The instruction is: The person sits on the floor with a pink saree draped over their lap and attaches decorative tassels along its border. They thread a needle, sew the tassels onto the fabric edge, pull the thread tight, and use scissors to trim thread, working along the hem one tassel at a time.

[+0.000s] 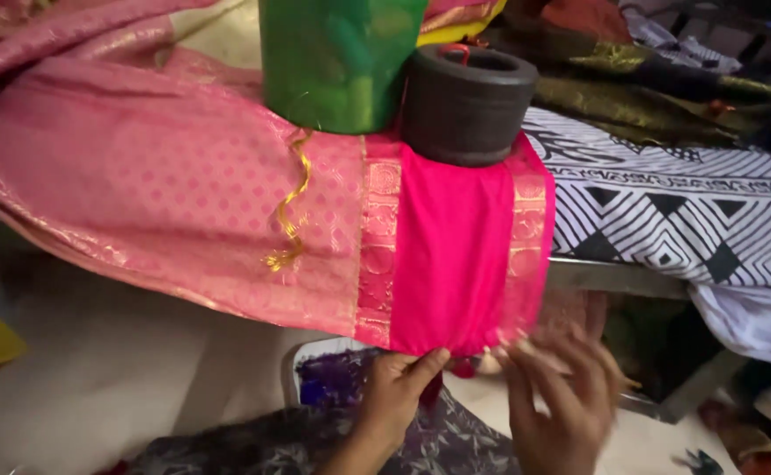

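A bright pink cloth panel (pixel 451 255) with gold woven borders hangs over the table edge. It joins a paler pink patterned sari (pixel 139 176) spread to the left. My left hand (pixel 396 394) pinches the lower hem of the bright pink panel with thumb and fingers. Just to the right, my right hand (pixel 561 400) touches the same hem with its fingers spread; it is blurred. A dark round weight (pixel 466 104) stands on the top of the panel.
A green cloth roll (pixel 337 62) stands beside the weight. A loose gold thread (pixel 290 207) curls down the sari. A black-and-white patterned cloth (pixel 685 211) covers the table on the right, with dark and gold fabrics (pixel 658 79) behind it. A dark printed garment (pixel 315 440) lies below.
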